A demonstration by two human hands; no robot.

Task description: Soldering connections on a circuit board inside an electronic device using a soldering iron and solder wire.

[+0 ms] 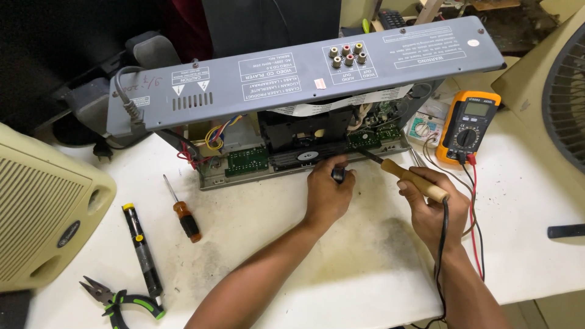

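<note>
1. Soldering iron (414, 178): held in the right hand (434, 210), fingers clamped round its wooden handle. Its long axis runs from lower right to upper left, and the tip points into the front edge of the opened disc player (304, 155).
2. Left hand (328, 192): rests at the player's front edge, fingers closed on a small dark object (339, 175); what it is cannot be told. This hand lies just left of the iron's tip and is nearer the player than the right.
3. Player: stands tilted on the white tabletop (274, 244), grey rear panel (304, 76) uppermost, green circuit boards (247, 159) exposed below it.
4. Orange multimeter (468, 125): just right of the player, red and black leads trailing past the right wrist.
5. Well apart to the left lie an orange-handled screwdriver (183, 213), a black desoldering pump (143, 250) and green-handled pliers (119, 298).
</note>
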